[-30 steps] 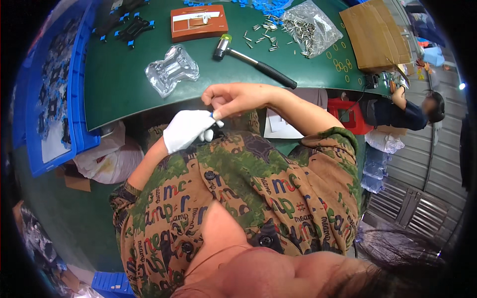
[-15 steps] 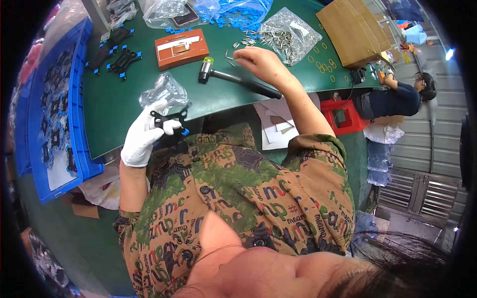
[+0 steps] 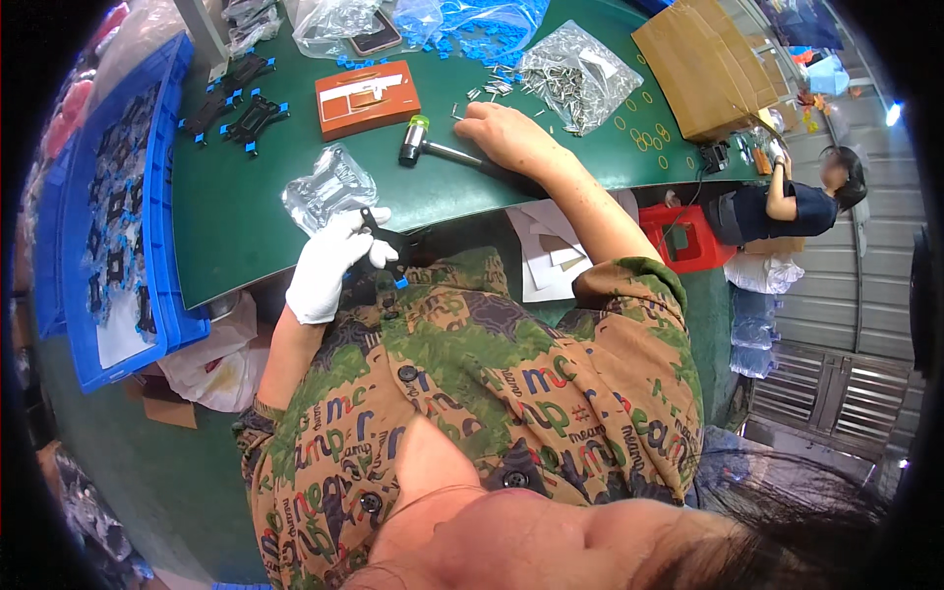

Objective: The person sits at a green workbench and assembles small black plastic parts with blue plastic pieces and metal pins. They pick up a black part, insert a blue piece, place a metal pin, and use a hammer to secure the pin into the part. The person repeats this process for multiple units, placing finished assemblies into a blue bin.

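Note:
In my white-gloved left hand (image 3: 332,265), near the table's front edge, is a black four-armed bracket (image 3: 391,239) with a blue tip. The fingers close around it. My bare right hand (image 3: 506,140) rests at the tabletop with its fingers bent together, next to scattered small metal pins (image 3: 492,90). What its fingertips hold, if anything, is hidden. Below that hand lies a mallet (image 3: 414,140) with one yellow-green face and one black face; its handle runs under my right wrist. A clear plastic bag (image 3: 329,192) sits just beyond my left hand.
An orange-red box (image 3: 367,100) lies behind the mallet. Farther back are a bag of pins (image 3: 582,84), blue pieces (image 3: 482,41) and a phone (image 3: 377,34). Black brackets (image 3: 256,120) lie left, beside a blue crate (image 3: 177,285). Rubber rings (image 3: 644,140) and a carton (image 3: 703,74) are right.
My left hand has moved right with the bracket, which has turned. My right hand has come down toward the pins, and its fingers have bent more.

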`<state>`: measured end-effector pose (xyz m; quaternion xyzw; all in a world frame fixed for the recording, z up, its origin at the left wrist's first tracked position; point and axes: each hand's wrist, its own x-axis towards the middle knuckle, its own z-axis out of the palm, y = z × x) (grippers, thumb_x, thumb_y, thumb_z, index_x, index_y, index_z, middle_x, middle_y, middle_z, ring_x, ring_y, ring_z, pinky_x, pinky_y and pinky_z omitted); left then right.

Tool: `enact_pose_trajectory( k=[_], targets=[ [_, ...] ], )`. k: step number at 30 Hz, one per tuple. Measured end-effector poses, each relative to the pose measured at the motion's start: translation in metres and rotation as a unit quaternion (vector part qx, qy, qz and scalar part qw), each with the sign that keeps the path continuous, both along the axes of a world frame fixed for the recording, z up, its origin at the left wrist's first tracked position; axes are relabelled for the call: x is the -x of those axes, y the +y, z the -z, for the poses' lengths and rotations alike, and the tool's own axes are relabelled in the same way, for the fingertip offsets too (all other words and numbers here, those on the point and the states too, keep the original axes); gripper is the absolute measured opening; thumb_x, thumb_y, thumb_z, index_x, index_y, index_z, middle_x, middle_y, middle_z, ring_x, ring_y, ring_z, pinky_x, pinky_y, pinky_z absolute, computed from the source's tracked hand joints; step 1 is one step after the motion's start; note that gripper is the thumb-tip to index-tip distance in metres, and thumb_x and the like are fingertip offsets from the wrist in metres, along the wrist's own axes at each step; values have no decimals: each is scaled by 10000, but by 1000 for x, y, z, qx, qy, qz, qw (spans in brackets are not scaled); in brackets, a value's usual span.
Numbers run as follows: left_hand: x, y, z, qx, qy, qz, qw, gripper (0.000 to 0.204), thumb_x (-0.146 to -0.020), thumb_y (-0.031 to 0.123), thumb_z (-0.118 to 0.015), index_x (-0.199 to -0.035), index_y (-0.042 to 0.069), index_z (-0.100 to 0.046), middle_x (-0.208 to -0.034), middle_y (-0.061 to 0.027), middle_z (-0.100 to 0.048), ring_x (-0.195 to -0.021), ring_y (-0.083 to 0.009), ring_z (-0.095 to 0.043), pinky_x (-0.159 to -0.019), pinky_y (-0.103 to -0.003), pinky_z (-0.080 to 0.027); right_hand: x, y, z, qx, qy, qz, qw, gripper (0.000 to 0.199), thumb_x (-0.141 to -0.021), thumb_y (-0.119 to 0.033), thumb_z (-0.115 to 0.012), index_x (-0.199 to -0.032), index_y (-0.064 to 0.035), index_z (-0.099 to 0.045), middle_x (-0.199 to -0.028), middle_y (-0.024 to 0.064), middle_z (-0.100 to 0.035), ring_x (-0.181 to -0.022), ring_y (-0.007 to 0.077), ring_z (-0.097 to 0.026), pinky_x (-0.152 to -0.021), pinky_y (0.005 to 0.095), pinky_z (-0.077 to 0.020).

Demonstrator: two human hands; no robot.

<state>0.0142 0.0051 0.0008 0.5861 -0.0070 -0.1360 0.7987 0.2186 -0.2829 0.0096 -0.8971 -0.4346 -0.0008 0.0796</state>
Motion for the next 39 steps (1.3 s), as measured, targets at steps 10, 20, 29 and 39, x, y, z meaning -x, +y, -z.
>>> enact_pose_trajectory(
  k=[10, 20, 29, 39],
  targets=[
    [-5, -17, -8, -309, -88, -39, 946, 249, -1033, 189, -543, -1181, 36, -671, -811, -93, -657, -751, -207, -653, -753, -342, -506, 97, 57, -50, -318, 287, -117, 896, 129, -977, -51, -642, -1090, -17, -694, -1000, 39, -631, -823, 121, -633, -701, 267, -533],
    [-3, -24, -6, -390, -138, -88, 906, 197, -1005, 201, -592, -1093, 42, -666, -820, -145, -674, -754, -314, -662, -714, -424, -520, 119, 77, -35, -331, 250, -79, 906, 112, -969, -72, -635, -1055, -22, -687, -976, 106, -633, -930, 289, -660, -831, 385, -530],
    [4, -5, -5, -379, -134, -3, 916, 271, -1030, 250, -535, -1087, 63, -722, -764, -110, -670, -719, -270, -657, -685, -401, -522, 111, 76, -20, -277, 181, -99, 938, 289, -963, -106, -662, -1249, -84, -634, -982, 109, -629, -882, 335, -659, -747, 419, -545],
    [12, -3, -2, -240, -41, 75, 967, 297, -1044, 255, -540, -1075, 51, -754, -714, -15, -652, -656, -115, -599, -652, -283, -494, 108, 72, 1, -242, -5, -227, 943, 322, -839, -99, -687, -1160, -131, -683, -960, 13, -647, -863, 213, -653, -760, 356, -516]
  ],
)
